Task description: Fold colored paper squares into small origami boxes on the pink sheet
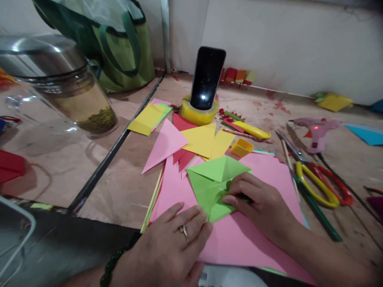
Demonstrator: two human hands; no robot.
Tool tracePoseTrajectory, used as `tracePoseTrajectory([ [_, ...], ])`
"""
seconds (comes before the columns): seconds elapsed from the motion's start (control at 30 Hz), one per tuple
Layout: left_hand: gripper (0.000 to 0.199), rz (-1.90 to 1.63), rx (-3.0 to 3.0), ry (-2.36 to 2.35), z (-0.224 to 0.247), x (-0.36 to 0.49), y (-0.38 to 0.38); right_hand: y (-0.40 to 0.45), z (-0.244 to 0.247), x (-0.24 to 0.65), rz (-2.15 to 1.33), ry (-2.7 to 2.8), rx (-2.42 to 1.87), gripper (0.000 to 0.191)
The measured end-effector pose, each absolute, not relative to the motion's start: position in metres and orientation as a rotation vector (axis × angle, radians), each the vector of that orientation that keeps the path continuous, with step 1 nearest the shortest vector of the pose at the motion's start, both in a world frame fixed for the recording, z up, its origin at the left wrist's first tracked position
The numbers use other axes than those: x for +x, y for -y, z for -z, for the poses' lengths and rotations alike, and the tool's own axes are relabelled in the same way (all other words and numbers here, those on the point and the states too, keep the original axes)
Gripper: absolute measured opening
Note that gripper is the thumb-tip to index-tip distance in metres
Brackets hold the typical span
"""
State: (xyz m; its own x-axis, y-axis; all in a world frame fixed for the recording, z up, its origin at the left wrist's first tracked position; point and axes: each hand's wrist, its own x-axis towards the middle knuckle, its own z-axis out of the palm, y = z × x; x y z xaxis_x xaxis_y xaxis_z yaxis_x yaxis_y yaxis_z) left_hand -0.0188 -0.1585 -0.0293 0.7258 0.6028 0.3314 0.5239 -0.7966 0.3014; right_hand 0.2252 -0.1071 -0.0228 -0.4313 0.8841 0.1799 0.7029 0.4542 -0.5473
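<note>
A folded sheet of green paper lies on a stack of pink paper. My right hand pinches a flap on the right part of the green paper, between thumb and forefinger. At its lower left corner rests my left hand, stretched out flat, with a ring on one finger and a dark bead bracelet at the wrist. Just beyond are a folded pink paper triangle, yellow folded pieces and partly covered red paper.
Behind the papers, a phone leans in a yellow tape roll. Scissors, a pink glue gun and a yellow cutter lie on the right. A glass tea mug and a green bag stand left.
</note>
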Motion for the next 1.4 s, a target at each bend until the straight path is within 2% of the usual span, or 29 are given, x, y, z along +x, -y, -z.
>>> tracePoseTrajectory([
  [0.43, 0.033, -0.612, 2.698, -0.984, 0.021, -0.012, 0.158, 0.107, 0.025, 0.225, -0.497, 2.284, -1.352, 0.018],
  [0.67, 0.058, -0.436, 2.758, -0.783, 0.007, -0.009, 0.149, 0.112, 0.018, 0.219, -0.494, 2.31, -1.483, 0.013],
  [0.8, 0.06, -0.385, 2.718, -0.835, 0.003, -0.007, 0.15, 0.119, 0.009, 0.212, -0.426, 2.33, -1.606, 0.05],
  [0.87, 0.06, -0.405, 2.716, -0.86, 0.003, -0.006, 0.152, 0.12, 0.009, 0.212, -0.407, 2.32, -1.618, 0.055],
  [1.23, 0.047, -0.551, 2.677, -0.932, 0.005, -0.005, 0.155, 0.128, 0.009, 0.249, -0.489, 2.188, -1.711, 0.043],
  [1.4, 0.047, -0.505, 2.721, -0.868, -0.001, -0.007, 0.154, 0.129, 0.011, 0.261, -0.536, 2.134, -1.735, 0.037],
])
